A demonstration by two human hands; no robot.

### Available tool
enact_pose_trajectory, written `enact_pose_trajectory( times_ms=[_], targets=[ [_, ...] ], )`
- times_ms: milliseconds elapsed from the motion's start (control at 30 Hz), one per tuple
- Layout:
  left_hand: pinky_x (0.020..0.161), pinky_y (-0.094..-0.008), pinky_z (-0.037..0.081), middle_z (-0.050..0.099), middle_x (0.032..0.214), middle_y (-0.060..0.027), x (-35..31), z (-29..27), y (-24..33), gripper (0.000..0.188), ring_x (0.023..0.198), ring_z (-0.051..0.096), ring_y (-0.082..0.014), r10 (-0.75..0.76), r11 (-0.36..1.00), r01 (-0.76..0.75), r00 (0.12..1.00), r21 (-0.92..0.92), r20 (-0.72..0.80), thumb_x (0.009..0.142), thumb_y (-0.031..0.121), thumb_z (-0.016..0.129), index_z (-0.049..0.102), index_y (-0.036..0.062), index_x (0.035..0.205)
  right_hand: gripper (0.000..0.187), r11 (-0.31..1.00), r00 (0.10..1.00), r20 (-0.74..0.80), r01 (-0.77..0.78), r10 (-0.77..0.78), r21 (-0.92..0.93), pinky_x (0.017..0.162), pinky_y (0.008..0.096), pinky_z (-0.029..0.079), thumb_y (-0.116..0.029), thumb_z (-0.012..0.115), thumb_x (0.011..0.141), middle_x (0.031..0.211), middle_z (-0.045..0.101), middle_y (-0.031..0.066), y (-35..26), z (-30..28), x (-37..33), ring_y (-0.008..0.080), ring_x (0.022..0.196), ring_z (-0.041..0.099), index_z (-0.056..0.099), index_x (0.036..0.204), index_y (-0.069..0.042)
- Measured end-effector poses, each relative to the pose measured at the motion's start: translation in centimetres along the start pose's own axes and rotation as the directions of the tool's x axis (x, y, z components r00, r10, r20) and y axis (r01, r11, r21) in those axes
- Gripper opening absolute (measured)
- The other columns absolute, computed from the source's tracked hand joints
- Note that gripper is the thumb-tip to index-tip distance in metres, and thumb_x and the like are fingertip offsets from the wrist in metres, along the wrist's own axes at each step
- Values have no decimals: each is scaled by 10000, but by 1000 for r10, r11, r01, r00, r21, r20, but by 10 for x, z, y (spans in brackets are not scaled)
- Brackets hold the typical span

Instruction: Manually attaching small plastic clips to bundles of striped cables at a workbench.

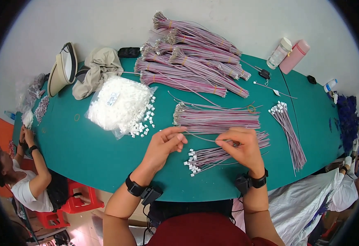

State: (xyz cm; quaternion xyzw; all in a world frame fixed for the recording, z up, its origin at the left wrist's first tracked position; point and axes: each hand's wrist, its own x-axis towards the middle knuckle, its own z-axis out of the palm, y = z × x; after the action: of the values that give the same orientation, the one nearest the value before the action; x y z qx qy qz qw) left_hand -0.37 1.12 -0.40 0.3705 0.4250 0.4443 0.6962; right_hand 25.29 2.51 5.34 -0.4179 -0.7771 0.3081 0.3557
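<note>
A thin grey wire [200,137] runs between my two hands above the table. My right hand [245,149] pinches it between thumb and forefinger. The wire's other end reaches the fingertips of my left hand [165,145], whose fingers are closed; what sits inside them is too small to make out. Just beyond my hands lies a bundle of grey and pink wires [218,118] with bare metal ends at the left. Under and beside my right hand is a pile of wires with white connectors [208,159], its connector ends pointing left.
A clear bag of white connectors [120,102] lies at left, with loose connectors [148,117] spilled beside it. Tied wire bundles [191,61] are stacked at the back. More connectored wires [289,139] lie right. Two bottles [294,56] stand back right. A co-worker [29,176] sits far left.
</note>
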Motion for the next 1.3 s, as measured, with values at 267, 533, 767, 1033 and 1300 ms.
enact_pose_trajectory(
  times_ms=[267, 533, 767, 1033, 1300],
  targets=[
    [643, -209, 463, 666, 853, -36, 0, -5, -4, 191, 691, 562, -72, 52, 997, -56, 997, -58, -55, 938, 84, 625, 655, -4, 1104, 122, 995, 989, 126, -68, 77, -76, 519, 250, 449, -62, 738, 797, 730, 656, 86, 10, -5, 0, 136, 593, 592, 700, 903, -15],
    [643, -211, 452, 683, 859, -31, -7, 10, -7, 115, 709, 569, -68, 150, 985, -148, 988, 87, -24, 895, 77, 682, 704, 3, 981, 139, 987, 983, 135, -136, 124, 87, 530, 257, 457, -76, 734, 813, 751, 663, 90, -12, 38, 1, 146, 593, 588, 699, 932, -13],
    [658, -207, 446, 683, 863, -20, -10, 13, -3, 111, 727, 565, -61, 108, 977, -112, 994, 184, 32, 883, 71, 695, 713, 7, 973, 115, 983, 996, 18, -93, 91, 157, 527, 284, 452, -62, 724, 815, 745, 658, 95, -9, 48, 0, 187, 604, 590, 697, 915, -15],
    [670, -206, 447, 682, 858, -16, -9, 12, -4, 114, 749, 573, -59, 137, 947, -139, 990, 291, 25, 892, 84, 689, 714, 13, 978, 103, 992, 990, -77, 113, -118, -60, 553, 339, 472, -48, 735, 788, 734, 636, 93, -4, 51, -2, 254, 634, 601, 685, 875, -25],
    [695, -210, 461, 679, 897, -25, -11, 12, -3, 117, 780, 588, -67, 110, 973, -118, 993, 199, 50, 890, 69, 690, 712, 12, 989, 112, 958, 963, -82, 242, -257, -157, 530, 320, 451, -20, 734, 781, 716, 619, 87, -6, 52, -1, 241, 606, 577, 694, 886, -23]
  ],
)
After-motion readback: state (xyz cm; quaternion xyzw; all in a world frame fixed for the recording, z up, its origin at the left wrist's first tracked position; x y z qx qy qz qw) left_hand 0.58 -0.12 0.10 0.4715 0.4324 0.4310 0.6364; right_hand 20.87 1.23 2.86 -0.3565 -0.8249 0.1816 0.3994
